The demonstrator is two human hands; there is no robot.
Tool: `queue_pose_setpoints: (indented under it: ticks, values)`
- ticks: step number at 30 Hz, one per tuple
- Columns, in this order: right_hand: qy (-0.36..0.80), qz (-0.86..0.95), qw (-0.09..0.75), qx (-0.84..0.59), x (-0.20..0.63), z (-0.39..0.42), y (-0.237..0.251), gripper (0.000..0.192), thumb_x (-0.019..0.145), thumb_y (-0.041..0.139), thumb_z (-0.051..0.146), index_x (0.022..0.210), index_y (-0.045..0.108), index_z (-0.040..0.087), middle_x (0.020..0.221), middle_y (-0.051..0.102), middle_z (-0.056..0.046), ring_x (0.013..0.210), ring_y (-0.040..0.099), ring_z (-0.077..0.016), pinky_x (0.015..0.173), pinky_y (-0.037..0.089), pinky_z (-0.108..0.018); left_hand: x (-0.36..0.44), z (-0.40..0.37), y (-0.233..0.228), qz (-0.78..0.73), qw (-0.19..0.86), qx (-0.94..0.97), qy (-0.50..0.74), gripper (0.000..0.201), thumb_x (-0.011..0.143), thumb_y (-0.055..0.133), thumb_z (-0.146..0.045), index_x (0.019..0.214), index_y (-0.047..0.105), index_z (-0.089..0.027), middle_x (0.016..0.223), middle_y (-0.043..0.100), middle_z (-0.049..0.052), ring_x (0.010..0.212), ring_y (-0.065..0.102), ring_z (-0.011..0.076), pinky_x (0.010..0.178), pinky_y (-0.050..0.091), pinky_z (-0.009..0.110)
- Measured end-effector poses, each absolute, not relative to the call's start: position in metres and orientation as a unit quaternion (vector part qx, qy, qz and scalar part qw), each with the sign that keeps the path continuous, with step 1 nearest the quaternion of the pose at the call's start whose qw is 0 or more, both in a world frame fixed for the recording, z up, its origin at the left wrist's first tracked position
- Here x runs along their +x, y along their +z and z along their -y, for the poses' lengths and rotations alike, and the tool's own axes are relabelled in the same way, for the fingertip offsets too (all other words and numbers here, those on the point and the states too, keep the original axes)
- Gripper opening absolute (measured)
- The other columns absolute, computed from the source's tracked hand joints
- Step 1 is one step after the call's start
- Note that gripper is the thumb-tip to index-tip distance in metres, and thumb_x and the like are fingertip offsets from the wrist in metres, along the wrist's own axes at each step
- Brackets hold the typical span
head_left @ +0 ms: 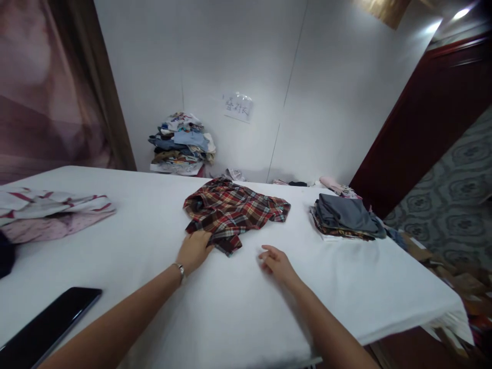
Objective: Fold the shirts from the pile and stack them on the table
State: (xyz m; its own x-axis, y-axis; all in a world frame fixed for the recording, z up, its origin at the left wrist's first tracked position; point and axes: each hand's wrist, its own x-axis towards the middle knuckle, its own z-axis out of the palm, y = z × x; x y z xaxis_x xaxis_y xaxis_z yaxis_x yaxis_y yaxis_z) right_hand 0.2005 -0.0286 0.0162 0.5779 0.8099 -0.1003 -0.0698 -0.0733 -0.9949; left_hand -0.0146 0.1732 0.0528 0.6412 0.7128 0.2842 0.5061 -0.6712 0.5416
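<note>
A red, black and cream plaid shirt (238, 205) lies crumpled on the white-covered table (223, 307), with one sleeve stretched to the right. My left hand (195, 251) wears a silver wristwatch or bracelet (180, 272) and has its fingers closed on the shirt's near left edge; the fingertips are partly hidden by the cloth. Off to the right of the shirt, my right hand (277, 264) hovers just over or rests on the tablecloth, fingers apart and holding nothing.
Folded clothes topped by a dark grey garment (346, 212) are stacked at the right. White-and-pink striped clothing (49, 210) lies at the left, above a black phone (52, 323). A tall clothes pile (182, 146) stands against the wall, beside a paper sign (238, 106).
</note>
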Motion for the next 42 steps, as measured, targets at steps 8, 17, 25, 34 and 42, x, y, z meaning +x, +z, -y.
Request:
queue_pose_setpoints:
  ticks: [8,17,25,34,42]
  values:
    - [0.459,0.246,0.712,-0.470,0.164,0.032,0.037,0.077,0.066,0.078,0.056,0.134,0.051,0.031,0.115,0.068,-0.007,0.097,0.066,-0.0247,0.068,0.055,-0.035,0.034,-0.078,0.118,-0.190,0.205,0.928,0.248,0.010,0.085,0.048,-0.017,0.083,0.057,-0.020,0.091,0.065,0.003,0.089,0.058,0.0189,0.085,0.044,0.033]
    - [0.434,0.151,0.776,-0.431,0.162,0.066,0.044,0.035,0.068,0.079,0.038,0.098,0.070,0.021,0.092,0.075,-0.004,0.085,0.069,-0.0222,0.078,0.056,-0.034,0.013,-0.082,0.095,-0.220,0.260,0.905,0.256,0.021,0.093,0.046,-0.031,0.101,0.064,-0.022,0.105,0.067,0.003,0.098,0.061,0.0167,0.089,0.049,0.030]
    - [0.387,0.189,0.778,-0.457,0.145,0.070,0.023,0.070,0.066,0.082,0.039,0.130,0.054,0.039,0.127,0.065,0.004,0.121,0.058,-0.0253,0.101,0.049,-0.045,0.007,-0.199,0.055,-0.439,0.079,0.870,0.209,0.050,0.076,0.053,-0.011,0.125,0.059,-0.015,0.145,0.046,0.019,0.136,0.039,0.0332,0.104,0.041,0.050]
    - [0.266,0.180,0.820,-0.473,0.201,0.085,0.102,0.062,0.065,0.079,0.038,0.123,0.060,0.027,0.104,0.074,-0.003,0.095,0.069,-0.0246,0.088,0.054,-0.040,-0.010,-0.212,0.139,-0.454,0.118,0.801,0.371,0.039,0.092,0.032,-0.021,0.118,0.059,-0.011,0.110,0.069,0.012,0.097,0.064,0.0191,0.086,0.049,0.032]
    - [0.385,0.211,0.708,-0.553,0.219,0.135,0.090,0.044,0.068,0.081,0.041,0.105,0.068,0.022,0.095,0.075,-0.005,0.082,0.070,-0.0219,0.076,0.054,-0.033,-0.112,-0.161,0.127,-0.379,0.053,0.850,0.363,0.040,0.081,0.044,-0.053,0.105,0.066,-0.029,0.100,0.073,0.001,0.089,0.068,0.0239,0.072,0.051,0.033]
